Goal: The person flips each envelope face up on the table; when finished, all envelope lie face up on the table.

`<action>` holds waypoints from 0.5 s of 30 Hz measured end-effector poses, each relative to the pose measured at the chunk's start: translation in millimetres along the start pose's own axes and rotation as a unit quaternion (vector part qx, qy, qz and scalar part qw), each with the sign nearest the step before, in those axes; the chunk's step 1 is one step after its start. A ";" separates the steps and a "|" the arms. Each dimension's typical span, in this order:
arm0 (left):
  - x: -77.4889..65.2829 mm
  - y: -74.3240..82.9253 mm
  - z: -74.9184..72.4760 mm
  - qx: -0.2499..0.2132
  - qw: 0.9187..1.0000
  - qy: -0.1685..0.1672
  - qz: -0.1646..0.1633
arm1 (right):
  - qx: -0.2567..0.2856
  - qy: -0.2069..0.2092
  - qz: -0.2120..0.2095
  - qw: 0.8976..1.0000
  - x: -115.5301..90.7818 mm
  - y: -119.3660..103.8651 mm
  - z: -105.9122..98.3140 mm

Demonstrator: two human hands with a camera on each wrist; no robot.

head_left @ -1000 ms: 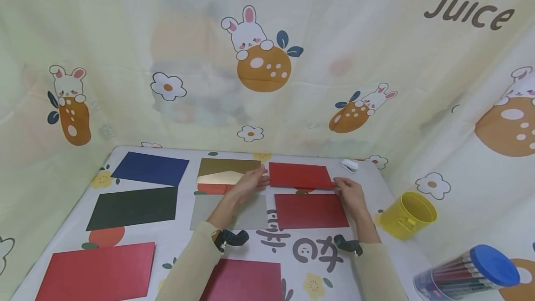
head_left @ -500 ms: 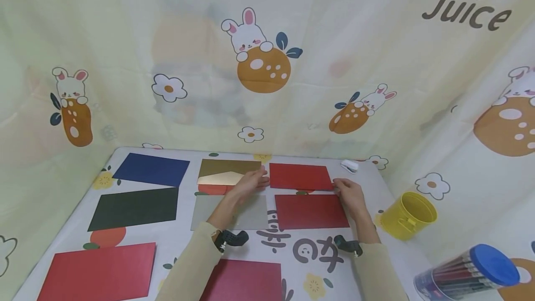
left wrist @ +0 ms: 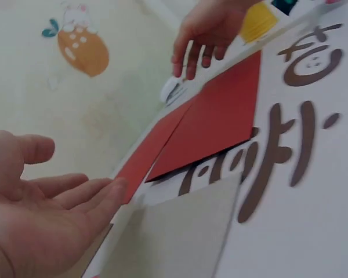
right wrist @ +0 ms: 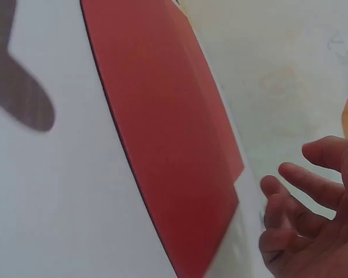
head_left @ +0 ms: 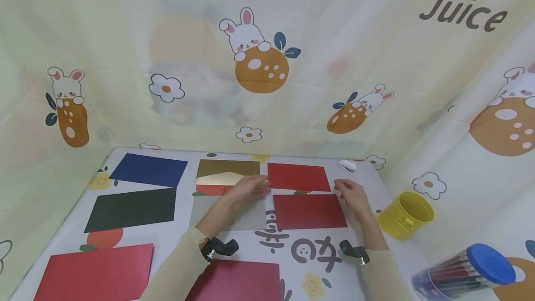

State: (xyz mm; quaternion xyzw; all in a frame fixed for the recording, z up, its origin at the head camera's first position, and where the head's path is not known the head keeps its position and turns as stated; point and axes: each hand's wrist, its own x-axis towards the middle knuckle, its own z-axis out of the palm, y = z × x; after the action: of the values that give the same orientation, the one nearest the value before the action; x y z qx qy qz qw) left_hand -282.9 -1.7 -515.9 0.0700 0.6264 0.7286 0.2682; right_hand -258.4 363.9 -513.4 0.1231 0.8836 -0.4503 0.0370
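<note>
A bright red paper rectangle (head_left: 297, 177) lies near the back of the table, and a darker red one (head_left: 310, 211) lies just in front of it. My left hand (head_left: 247, 188) is at the left edge of the back one, fingers extended and thumb apart, as the left wrist view shows. Beyond the right edge of that same red piece, my right hand (head_left: 352, 195) hovers with loosely bent fingers and nothing in them. Left of the red pair are a gold envelope (head_left: 229, 166) with a cream flap and a grey rectangle (head_left: 251, 215), partly covered by my left arm.
Blue (head_left: 149, 170), dark green (head_left: 131, 209), and pinkish-red (head_left: 96, 271) rectangles lie on the left; another pinkish-red one (head_left: 242, 282) is at the front. On the right are a small white object (head_left: 347, 166), a yellow bucket (head_left: 401, 222) and a blue-lidded pen tub (head_left: 459, 271).
My right hand has let go of the back red rectangle's right edge and moved slightly away. That piece now rests flatter on the table. My left fingers have shifted slightly toward me.
</note>
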 end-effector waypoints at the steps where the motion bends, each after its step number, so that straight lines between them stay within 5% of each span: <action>1: -4.0 0.0 0.1 -0.008 1.000 -0.007 -0.003 | -0.010 -0.005 -0.003 1.000 -2.7 -1.1 -1.9; 8: -27.9 -8.3 5.9 -0.056 0.996 -0.054 -0.039 | -0.017 -0.040 0.006 0.999 -19.5 -1.2 -8.9; 15: -33.6 -18.1 14.8 -0.068 0.995 -0.052 -0.044 | -0.013 -0.047 0.024 0.999 -27.7 2.4 -8.5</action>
State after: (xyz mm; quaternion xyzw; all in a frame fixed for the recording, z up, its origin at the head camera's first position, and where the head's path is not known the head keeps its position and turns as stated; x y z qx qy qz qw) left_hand -242.5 -3.5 -522.2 0.0619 0.5628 0.7527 0.3361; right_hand -230.7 366.9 -505.4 0.1223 0.8835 -0.4429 0.0910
